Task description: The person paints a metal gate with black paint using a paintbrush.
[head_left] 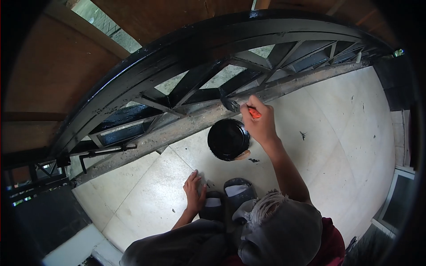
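Note:
My right hand [259, 122] is closed round the orange handle of a paintbrush [230, 104]. The brush's dark, paint-covered bristles point left, toward the lower bars of a black metal gate [191, 84]. Just below the brush, a round pot of black paint [228, 139] stands on the tiled floor. Low beside my feet is my left hand [194, 191], empty, its fingers stretched forward over the tiles.
Dark slippers [239, 188] are on my feet, behind the pot. Black paint spots [303, 135] mark the pale floor tiles [328, 164]. A rough concrete sill [195, 119] runs under the gate. Brown panels [66, 75] back the gate's upper part.

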